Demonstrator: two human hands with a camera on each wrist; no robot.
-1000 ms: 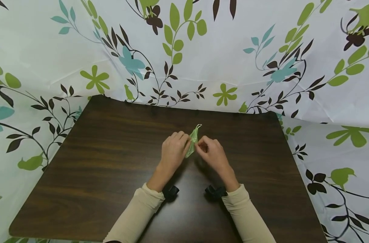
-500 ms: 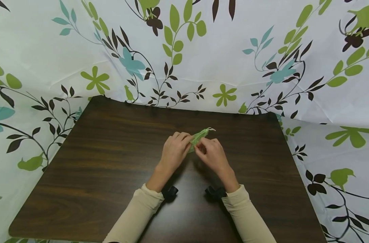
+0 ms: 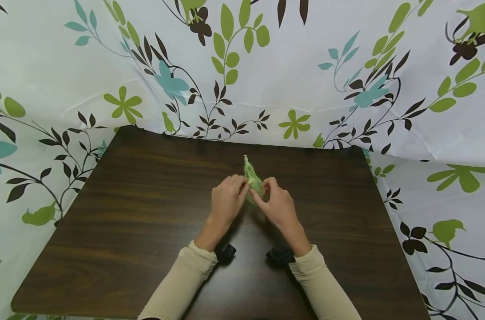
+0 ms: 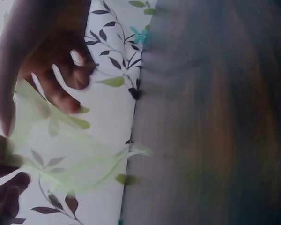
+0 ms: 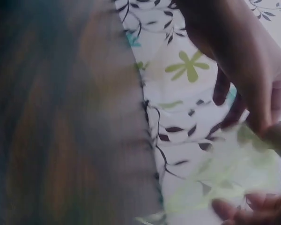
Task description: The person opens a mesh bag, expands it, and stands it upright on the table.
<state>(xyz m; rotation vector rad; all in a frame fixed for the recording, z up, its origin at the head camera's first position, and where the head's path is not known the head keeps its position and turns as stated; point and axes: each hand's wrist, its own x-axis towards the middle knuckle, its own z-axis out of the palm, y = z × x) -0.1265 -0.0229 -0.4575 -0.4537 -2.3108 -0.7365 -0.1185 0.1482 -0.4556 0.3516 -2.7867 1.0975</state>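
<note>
A small sheer green drawstring pouch [image 3: 253, 178], with a pale tip at its narrow end, is between my two hands above the table. Its narrow end points away from me. My left hand [image 3: 227, 198] pinches its left edge with thumb and fingertips. My right hand [image 3: 279, 203] has its thumb on the near side and fingers curled around the right side. In the left wrist view the pouch [image 4: 79, 161] spreads thin and see-through between both hands. In the right wrist view the pouch [image 5: 229, 171] stretches from my right fingertips toward the left fingers [image 5: 229, 211].
A dark wood table [image 3: 138, 249] lies under my hands. Behind it hangs a white curtain [image 3: 290, 66] with printed leaves and birds. Black wrist straps [image 3: 225, 255] show below both hands, beside the cream sleeves [image 3: 178, 282].
The pouch's narrow end swung right, then back left, and now points away from me. The right thumb and fingers have spread wider around the pouch. The left hand has barely moved.
</note>
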